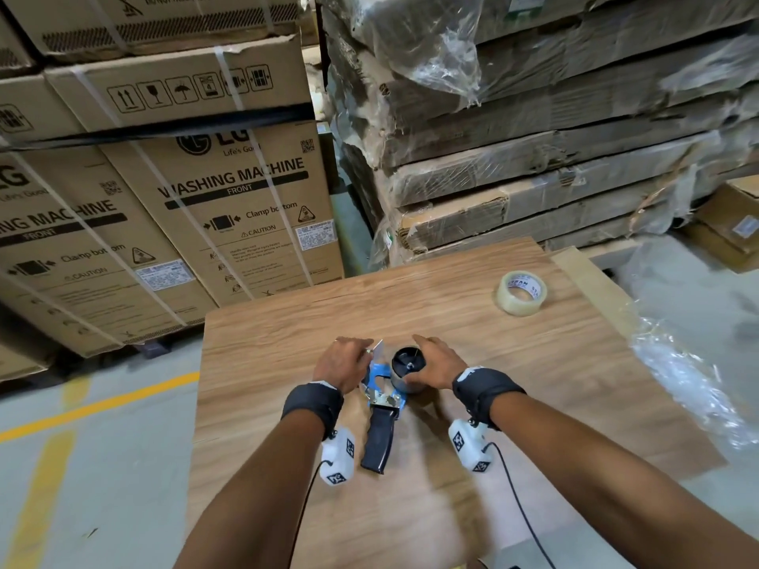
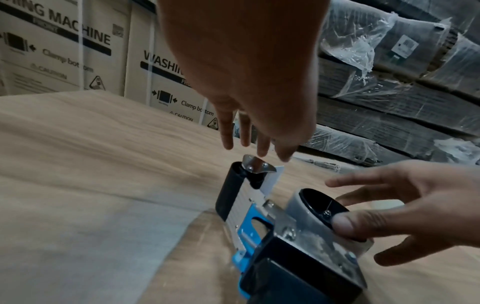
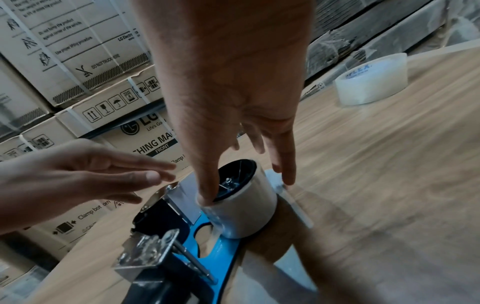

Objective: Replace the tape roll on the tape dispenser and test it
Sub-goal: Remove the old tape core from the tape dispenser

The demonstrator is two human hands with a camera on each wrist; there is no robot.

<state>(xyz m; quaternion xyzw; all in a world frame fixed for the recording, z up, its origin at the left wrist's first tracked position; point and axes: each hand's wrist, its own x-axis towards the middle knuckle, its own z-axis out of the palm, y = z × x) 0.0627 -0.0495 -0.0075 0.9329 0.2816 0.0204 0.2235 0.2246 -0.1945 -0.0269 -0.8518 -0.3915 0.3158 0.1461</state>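
The right hand is gripping the spent roll on the tape dispenser, thumb on its rim, fingers round the far side. The left hand is hovering flat, fingers straight, just over the dispenser's front. The dispenser is lying on the wooden board; a fresh tape roll is sitting well apart, far right.

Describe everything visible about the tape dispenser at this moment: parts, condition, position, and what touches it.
The tape dispenser lies flat on its side on the wooden tabletop, black handle toward the person. It has a blue frame, shiny metal plates and screws, a black roller at the far end, and a black hub carrying a pale, nearly spent roll core. The right hand grips that core, thumb on its rim. The left hand hovers by the roller end, fingers straight; contact is unclear.
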